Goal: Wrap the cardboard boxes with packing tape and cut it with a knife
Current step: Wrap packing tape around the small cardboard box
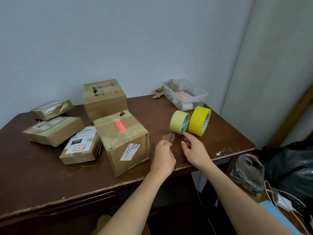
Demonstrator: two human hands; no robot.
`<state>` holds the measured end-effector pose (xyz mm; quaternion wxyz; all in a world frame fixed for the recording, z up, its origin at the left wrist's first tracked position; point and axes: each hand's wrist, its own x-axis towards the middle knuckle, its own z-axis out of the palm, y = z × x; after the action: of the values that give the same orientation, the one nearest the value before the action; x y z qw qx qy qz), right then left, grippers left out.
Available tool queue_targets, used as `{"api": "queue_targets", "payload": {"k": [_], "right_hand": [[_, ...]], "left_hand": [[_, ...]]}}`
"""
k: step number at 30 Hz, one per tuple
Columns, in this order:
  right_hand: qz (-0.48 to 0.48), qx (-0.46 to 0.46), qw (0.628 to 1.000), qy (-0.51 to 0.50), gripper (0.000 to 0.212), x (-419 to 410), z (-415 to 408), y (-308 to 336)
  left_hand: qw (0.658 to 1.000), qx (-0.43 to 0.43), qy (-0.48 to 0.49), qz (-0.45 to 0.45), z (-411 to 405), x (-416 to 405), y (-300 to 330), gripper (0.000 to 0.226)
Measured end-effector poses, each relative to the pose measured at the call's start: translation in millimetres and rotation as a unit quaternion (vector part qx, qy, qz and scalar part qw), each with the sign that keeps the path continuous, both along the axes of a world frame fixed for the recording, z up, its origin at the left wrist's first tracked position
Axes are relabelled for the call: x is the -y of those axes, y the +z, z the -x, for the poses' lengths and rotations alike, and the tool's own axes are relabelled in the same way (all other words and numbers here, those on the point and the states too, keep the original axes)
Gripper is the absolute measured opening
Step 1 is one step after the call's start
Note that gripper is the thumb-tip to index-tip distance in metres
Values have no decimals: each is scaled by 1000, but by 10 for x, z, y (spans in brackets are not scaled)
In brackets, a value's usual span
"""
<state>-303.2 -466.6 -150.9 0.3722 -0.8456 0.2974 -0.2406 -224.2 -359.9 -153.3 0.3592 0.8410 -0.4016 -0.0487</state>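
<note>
A dark brown wooden counter (pixel 42 184) stands against a pale wall, and a person's two bare forearms reach over its near edge.

Five cardboard boxes, all already carrying old tape and labels, lie to the left of both hands. The largest box (pixel 122 141), with a red sticker on top, sits just left of the left hand (pixel 163 156). A tall box (pixel 104 99) stands beyond it, and three flatter boxes lie further left. Judging by their size, they should be light and stiff enough to turn with one hand; gripping across two opposite side walls looks safest, since the taped tops appear crumpled and torn.

Just beyond the right hand (pixel 194 150) two rolls stand on edge, touching: a pale yellow tape roll (pixel 177 122) and, to its right, a bright yellow tape roll (pixel 199 121). Each should be rigid and light, best held through its core or around its rim.

The right hand's forefinger is stretched out to the bottom of the pale roll, its other fingers loosely curled and holding nothing. The left hand's fingers seem pinched on a thin, clear, crinkled scrap of film (pixel 168 137), though blur makes this uncertain. Such film will be limp and sticky.

No knife is visible.
</note>
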Motion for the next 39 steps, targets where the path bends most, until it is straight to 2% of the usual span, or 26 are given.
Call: {"api": "queue_targets", "payload": {"k": [7, 11, 15, 17, 20, 25, 31, 34, 39], "right_hand": [[-6, -32, 998, -53, 55, 190, -292, -73], [68, -96, 988, -100, 41, 281, -444, -118], [107, -98, 983, -114, 24, 303, -527, -170], [115, -94, 983, -111, 23, 298, -526, -186], [89, -51, 990, -92, 27, 267, -490, -195], [70, 33, 997, 8, 15, 176, -426, -186], [56, 118, 991, -6, 8, -40, -324, -180], [7, 211, 976, -48, 13, -147, -313, 69], [-6, 257, 966, -6, 19, -210, -315, 698]], "left_hand": [[999, 27, 24, -5, -168, 167, -96, 38], [999, 9, 41, 19, -229, 211, -112, 34], [998, 12, 44, 34, -242, 212, -126, 32], [998, 14, 46, 37, -245, 205, -132, 32], [998, 23, 50, 38, -236, 188, -123, 31], [999, 45, 15, 5, -164, 124, -93, 39], [992, 54, -99, -46, 9, -189, 43, 48], [989, 96, -114, -5, 85, -442, 176, 44], [961, 227, -132, 87, 174, -835, 447, 27]]}}
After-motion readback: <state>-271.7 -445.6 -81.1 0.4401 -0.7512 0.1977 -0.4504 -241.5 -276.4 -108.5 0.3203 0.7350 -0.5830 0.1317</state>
